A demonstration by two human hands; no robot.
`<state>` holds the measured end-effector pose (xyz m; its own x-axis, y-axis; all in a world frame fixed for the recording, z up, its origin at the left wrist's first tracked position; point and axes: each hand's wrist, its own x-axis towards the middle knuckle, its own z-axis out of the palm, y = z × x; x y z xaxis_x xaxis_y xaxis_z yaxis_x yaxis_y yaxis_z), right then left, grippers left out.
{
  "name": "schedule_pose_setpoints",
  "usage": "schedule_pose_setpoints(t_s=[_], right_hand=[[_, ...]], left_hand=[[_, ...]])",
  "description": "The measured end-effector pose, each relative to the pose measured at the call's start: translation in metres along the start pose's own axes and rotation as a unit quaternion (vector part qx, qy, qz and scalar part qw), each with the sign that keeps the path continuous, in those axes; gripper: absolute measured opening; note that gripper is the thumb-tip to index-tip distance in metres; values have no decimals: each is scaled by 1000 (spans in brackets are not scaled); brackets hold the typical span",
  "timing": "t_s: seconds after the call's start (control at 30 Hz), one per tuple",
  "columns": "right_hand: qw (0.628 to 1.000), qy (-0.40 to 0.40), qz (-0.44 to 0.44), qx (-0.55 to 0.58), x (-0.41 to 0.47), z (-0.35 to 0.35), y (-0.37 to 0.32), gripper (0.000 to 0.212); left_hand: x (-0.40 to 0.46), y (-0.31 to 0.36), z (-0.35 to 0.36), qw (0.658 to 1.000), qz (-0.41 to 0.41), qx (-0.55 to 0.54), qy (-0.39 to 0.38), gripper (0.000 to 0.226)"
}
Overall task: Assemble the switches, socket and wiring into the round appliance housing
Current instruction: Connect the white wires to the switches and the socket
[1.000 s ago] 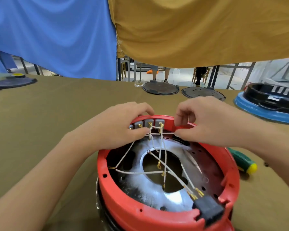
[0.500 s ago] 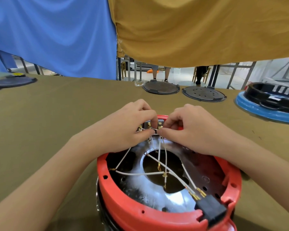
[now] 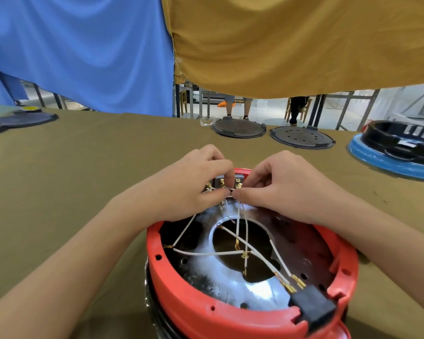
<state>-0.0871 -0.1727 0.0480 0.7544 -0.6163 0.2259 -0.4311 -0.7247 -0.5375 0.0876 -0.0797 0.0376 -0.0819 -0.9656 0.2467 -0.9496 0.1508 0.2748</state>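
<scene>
My left hand (image 3: 186,189) and right hand (image 3: 277,184) form one grip, pinching a white wire (image 3: 230,190); switch terminals (image 3: 222,183) sit just beyond.

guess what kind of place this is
Likely a small appliance assembly workshop: a long olive cloth-covered table, a red round plastic housing with white wires, and spare dark round base plates laid out.

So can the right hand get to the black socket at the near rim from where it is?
Probably yes: the right hand is pinching wires at the far rim, and the black socket sits uncovered below its forearm, with only loose white wires between.
</scene>
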Motion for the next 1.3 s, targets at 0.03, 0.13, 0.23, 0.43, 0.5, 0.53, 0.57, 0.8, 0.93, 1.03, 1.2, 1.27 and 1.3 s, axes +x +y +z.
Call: schedule_pose_setpoints(t_s=[0.03, 0.13, 0.23, 0.43, 0.5, 0.53, 0.57, 0.8, 0.93, 1.03, 1.2, 1.27, 1.3], right_hand=[[1000, 4, 6, -5, 0, 1, 0, 31], [999, 12, 18, -34, -1, 2, -1, 34], [1000, 5, 18, -25, -2, 2, -2, 34], [1000, 5, 2, -16, -2, 2, -1, 23], [1000, 3, -5, -18, -2, 3, -1, 20], [1000, 3, -9, -21, -2, 3, -1, 19], [1000, 5, -12, -24, -2, 3, -1, 19], [1000, 8, -15, -14, 0, 4, 0, 21], [1000, 14, -11, -13, 1, 4, 0, 21], [1000, 13, -8, -12, 1, 4, 1, 24], [999, 22, -3, -28, 2, 5, 3, 20], [999, 21, -5, -37, 3, 6, 3, 18], [999, 24, -7, -42, 4, 6, 4, 18]], left_hand=[[0, 0, 0, 1000, 0, -3, -1, 7], [0, 0, 0, 1000, 1, -14, 0, 6], [0, 0, 0, 1000, -1, -19, -2, 5], [0, -1, 0, 1000, 4, -24, -3, 6], [0, -1, 0, 1000, 4, -26, -3, 5], [0, -1, -1, 1000, 4, -26, -3, 5], [0, -1, -1, 1000, 5, -26, -4, 5], [0, -1, -1, 1000, 4, -29, -3, 5], [0, -1, -1, 1000, 2, -24, -3, 7], [0, -1, 0, 1000, 3, -21, 1, 8], [0, -1, -1, 1000, -2, -15, 14, 12], [3, 1, -5, 1000, -15, -6, 15, 19], [6, 2, -8, 1000, -22, 4, 11, 25]])
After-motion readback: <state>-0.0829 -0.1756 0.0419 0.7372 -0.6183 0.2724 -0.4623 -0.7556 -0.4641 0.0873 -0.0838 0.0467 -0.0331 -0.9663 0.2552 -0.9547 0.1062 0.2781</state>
